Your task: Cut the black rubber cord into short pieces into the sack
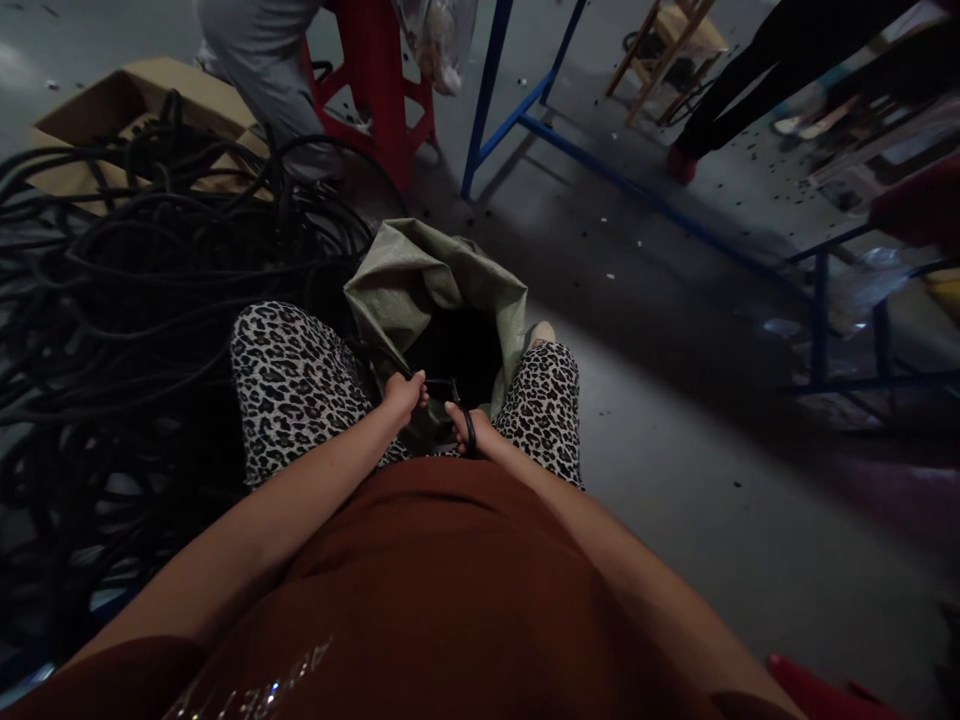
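Fingers of my left hand (pixel 403 393) are curled shut around a black cable (pixel 444 386), and the fingers of my right hand (pixel 466 428) are closed on the same cable, which loops dark over the back of that hand near the wrist. Both hands sit close together, just above my lap, between my knees in leopard-print trousers (pixel 289 385). I see the cable run short and taut from one fist to the other, right at the mouth of a green woven sack (pixel 420 275) that stands open between my legs; its inside is black and I cannot tell what lies in it. To my left a big tangle of black cables (pixel 127 330) is heaped on the floor, reaching up to my left knee, and a cardboard box (pixel 142 95) lies behind the heap. My rust-brown shirt (pixel 450 590) fills the bottom of the view. Farther off, another person in light grey clothing (pixel 259 60) is beside a red stool (pixel 379 85) (only the lower body shows), and a blue metal frame (pixel 525 110) crosses the grey concrete floor (pixel 675 480). At the top right someone's dark trouser leg (pixel 757 75) ends in a red shoe, near a wooden stool (pixel 667 45).
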Motion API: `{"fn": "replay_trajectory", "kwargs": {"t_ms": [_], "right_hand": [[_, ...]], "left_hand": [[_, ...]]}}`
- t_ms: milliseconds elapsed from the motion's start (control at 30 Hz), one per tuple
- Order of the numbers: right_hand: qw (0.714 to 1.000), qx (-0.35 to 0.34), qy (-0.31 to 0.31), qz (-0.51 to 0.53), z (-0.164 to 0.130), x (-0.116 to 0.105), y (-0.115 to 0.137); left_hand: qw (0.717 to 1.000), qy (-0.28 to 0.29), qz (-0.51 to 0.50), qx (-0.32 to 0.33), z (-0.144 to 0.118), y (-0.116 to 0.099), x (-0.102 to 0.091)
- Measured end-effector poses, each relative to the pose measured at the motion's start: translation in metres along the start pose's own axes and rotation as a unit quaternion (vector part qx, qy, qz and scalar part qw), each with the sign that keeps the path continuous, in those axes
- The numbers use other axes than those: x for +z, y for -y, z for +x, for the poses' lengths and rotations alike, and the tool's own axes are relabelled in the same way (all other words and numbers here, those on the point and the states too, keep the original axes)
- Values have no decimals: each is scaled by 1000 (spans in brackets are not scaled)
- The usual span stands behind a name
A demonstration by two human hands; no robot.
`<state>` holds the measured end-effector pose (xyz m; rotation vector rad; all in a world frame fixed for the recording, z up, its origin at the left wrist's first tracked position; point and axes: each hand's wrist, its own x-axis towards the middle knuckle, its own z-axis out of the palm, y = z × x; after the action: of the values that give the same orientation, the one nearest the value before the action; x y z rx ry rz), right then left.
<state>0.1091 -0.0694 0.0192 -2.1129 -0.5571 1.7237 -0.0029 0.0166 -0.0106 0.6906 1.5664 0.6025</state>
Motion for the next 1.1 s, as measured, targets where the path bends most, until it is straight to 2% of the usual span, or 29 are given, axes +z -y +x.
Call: {"fn": "replay_trajectory", "kwargs": {"t_ms": [300, 600, 867, 1100], "right_hand": [[1000, 16, -9, 8, -3, -1, 2], [999, 7, 42, -11, 4, 1, -9], [998, 7, 56, 8, 8, 3, -9], [998, 13, 54, 20, 0, 2, -3]], "left_hand": [[1000, 3, -19, 11, 5, 1, -1], [998, 4, -55, 2, 7, -3, -1], [998, 31, -46, -14, -2, -4, -1], [999, 40, -18, -18, -2, -2, -2]]}}
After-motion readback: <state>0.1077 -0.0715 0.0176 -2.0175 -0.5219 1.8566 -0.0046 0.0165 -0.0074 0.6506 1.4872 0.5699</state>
